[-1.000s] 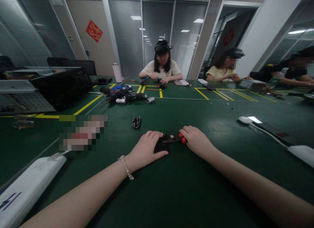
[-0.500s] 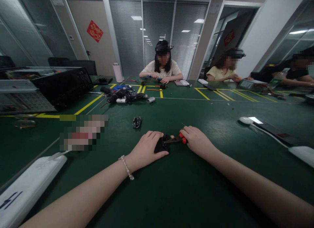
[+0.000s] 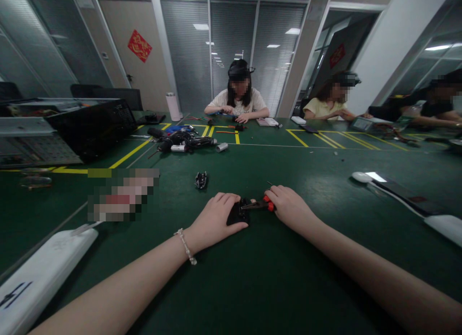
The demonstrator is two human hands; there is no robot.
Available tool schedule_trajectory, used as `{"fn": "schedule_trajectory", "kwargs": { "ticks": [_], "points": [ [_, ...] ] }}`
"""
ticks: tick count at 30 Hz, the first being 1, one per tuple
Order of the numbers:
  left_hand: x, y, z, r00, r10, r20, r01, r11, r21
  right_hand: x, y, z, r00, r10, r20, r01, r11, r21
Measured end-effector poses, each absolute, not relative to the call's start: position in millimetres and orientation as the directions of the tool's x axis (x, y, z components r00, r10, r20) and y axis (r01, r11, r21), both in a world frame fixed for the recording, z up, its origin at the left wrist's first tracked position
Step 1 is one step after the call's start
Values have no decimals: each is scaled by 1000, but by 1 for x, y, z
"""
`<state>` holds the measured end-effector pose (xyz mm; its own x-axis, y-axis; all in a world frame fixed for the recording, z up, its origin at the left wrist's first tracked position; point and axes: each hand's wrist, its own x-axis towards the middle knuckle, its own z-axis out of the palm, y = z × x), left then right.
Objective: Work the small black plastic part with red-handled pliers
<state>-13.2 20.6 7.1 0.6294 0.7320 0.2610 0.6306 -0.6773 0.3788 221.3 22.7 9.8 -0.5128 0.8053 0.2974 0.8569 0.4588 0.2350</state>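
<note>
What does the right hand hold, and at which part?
The right hand holds the pliers by their red handles.

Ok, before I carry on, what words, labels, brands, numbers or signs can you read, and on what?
None can be quoted with certainty.
Red sign on the pale door: gold characters, too blurred.
Smaller red sign, right: too dark.
White case, lower left: dark marks, unclear.

At the upper right of the frame, the orange spot seen earlier at the hands (image 3: 345,114) of the person in yellow (image 3: 321,106) no longer shows; those hands seem to have shifted slightly, though they are small and blurred here.
</note>
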Motion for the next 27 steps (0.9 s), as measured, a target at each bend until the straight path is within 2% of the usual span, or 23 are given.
{"fn": "schedule_trajectory", "kwargs": {
  "ticks": [12, 27],
  "points": [
    [-15, 21, 8, 627, 737, 253, 632, -671, 387, 222, 23, 10, -525, 801, 289, 851, 484, 206],
    [-15, 20, 7, 633, 729, 261, 632, -681, 370, 222, 24, 7, -507, 811, 293, 861, 456, 225]
  ]
}}
